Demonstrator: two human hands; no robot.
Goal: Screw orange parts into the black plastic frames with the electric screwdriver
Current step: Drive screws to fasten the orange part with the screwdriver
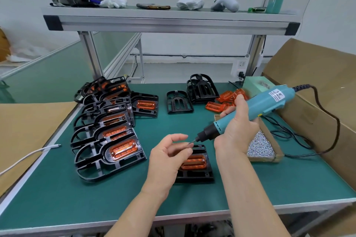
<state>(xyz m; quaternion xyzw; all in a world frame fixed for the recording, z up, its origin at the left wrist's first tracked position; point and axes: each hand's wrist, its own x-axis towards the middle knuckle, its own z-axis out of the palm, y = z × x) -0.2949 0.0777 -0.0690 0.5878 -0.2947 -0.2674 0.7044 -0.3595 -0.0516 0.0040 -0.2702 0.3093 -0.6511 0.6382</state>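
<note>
The right hand (236, 131) was wrapped tightly round the barrel of the teal electric screwdriver (269, 102), which was tilted with its bit (192, 141) aimed at the left hand (167, 158). That hand hovered with its fingers curled, forefinger and thumb a little apart around the bit's tip; whether they pinched a screw was too small to tell. Directly beneath both hands a black plastic frame (194, 176) lay on the green worktop (115, 198) with an orange part (194, 162) seated in it. An open box of screws (262, 146) sat just right of the right wrist. Fitted frames (107, 140) were piled to the left of the left hand.
</note>
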